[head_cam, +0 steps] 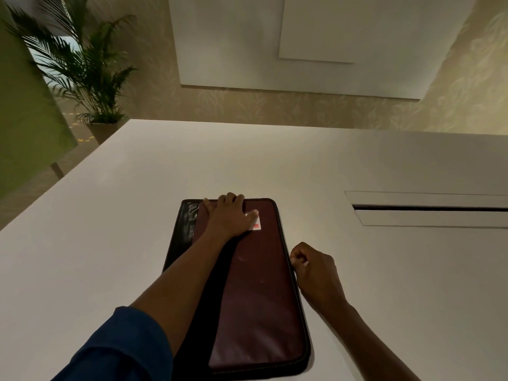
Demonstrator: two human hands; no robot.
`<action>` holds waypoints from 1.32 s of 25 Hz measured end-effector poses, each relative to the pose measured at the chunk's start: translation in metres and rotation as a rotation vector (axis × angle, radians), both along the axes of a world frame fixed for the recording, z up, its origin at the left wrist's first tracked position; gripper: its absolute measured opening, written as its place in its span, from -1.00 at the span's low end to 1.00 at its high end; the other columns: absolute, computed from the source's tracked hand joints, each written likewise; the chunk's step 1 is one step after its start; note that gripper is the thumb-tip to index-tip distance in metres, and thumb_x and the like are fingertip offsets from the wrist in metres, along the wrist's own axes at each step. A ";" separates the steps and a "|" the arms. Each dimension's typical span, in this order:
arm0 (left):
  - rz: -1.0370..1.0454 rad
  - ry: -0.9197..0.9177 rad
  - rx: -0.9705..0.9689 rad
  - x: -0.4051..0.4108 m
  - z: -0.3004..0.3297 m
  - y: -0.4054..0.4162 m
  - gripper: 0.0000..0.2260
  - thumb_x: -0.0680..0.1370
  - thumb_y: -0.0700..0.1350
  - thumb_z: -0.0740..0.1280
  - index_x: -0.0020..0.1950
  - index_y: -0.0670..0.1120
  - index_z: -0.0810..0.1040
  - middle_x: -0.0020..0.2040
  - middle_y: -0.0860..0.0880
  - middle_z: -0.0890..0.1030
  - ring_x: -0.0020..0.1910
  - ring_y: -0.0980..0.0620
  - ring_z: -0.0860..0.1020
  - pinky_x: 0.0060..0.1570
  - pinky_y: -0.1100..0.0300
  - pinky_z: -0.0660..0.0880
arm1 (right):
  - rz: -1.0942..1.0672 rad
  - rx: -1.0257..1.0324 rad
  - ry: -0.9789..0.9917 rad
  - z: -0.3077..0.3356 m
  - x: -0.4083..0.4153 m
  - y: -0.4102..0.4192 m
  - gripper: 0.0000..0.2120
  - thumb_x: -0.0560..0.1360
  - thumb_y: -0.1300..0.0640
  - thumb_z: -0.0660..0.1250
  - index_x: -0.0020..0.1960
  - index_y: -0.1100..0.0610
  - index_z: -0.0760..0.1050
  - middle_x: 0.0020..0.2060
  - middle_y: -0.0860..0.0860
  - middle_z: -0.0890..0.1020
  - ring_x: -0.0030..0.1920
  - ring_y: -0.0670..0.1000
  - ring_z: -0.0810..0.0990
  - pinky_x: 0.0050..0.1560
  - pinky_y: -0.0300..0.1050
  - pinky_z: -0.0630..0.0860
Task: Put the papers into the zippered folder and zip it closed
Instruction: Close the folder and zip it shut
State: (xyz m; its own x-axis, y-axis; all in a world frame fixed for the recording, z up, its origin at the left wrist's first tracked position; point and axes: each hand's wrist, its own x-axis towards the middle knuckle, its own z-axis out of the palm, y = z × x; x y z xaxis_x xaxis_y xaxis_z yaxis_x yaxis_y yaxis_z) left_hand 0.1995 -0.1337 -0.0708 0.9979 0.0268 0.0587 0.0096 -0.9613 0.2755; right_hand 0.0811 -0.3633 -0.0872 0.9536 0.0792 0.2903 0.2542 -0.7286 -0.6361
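Note:
A dark maroon zippered folder with a black spine strip lies flat and closed on the white table. A small white and red label sits near its far end. My left hand rests flat on the folder's far end, fingers spread over the top edge. My right hand is at the folder's right edge, about halfway along, with thumb and fingers pinched together on the zipper pull. No papers are visible.
A recessed cable hatch is set into the table to the right. A potted palm stands beyond the table's far left corner, next to a green panel. The wall is behind the table.

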 end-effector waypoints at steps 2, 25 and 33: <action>-0.002 -0.045 -0.031 0.000 0.000 -0.001 -0.35 0.47 0.34 0.07 0.43 -0.02 0.35 0.41 -0.08 0.36 0.45 -0.14 0.26 0.39 -0.44 -0.16 | -0.035 -0.001 -0.003 -0.002 0.004 0.003 -0.81 0.50 0.22 0.27 -0.24 -0.03 0.44 -0.41 -0.12 0.55 -0.36 -0.11 0.55 -0.39 -0.13 0.49; -0.001 -0.106 -0.079 -0.004 0.001 0.006 -0.51 0.56 0.20 0.17 0.38 -0.06 0.38 0.38 -0.08 0.34 0.40 -0.13 0.34 0.40 -0.44 -0.10 | -0.163 0.038 0.066 0.010 0.014 0.007 -0.78 0.51 0.23 0.32 -0.25 -0.02 0.42 -0.36 -0.13 0.57 -0.31 -0.15 0.54 -0.35 -0.10 0.46; -0.034 -0.125 -0.084 0.001 0.000 0.006 -0.49 0.56 0.21 0.16 0.42 -0.03 0.35 0.39 -0.06 0.34 0.38 -0.10 0.37 0.39 -0.43 -0.08 | -0.142 0.106 0.054 0.024 0.089 0.029 -0.78 0.48 0.36 0.22 -0.27 0.12 0.45 -0.37 -0.04 0.56 -0.36 -0.04 0.47 -0.41 -0.17 0.31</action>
